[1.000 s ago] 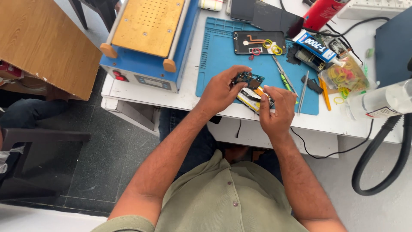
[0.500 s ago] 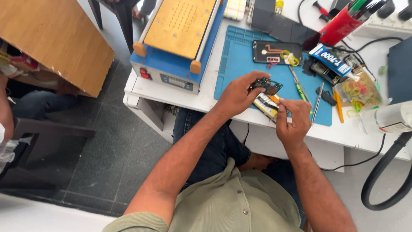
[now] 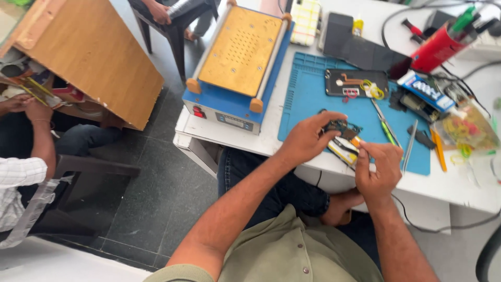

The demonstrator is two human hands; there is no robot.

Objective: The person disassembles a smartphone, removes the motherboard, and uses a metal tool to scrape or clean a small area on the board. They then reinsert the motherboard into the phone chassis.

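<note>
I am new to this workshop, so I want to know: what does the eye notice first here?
First, the two hands at the table's near edge: the left hand and right hand hold a small circuit part over the blue mat. Left of the mat stands a blue machine with a yellow top; a red cup of tools lies behind.

A small opened electronic device (image 3: 342, 137), dark with green circuit parts and a yellow section showing, sits at the near edge of a blue work mat (image 3: 313, 99). The left hand (image 3: 308, 138) grips its left side, fingers curled over the top. The right hand (image 3: 378, 169) pinches a small orange-tipped tool (image 3: 356, 142) against its right end.
</note>
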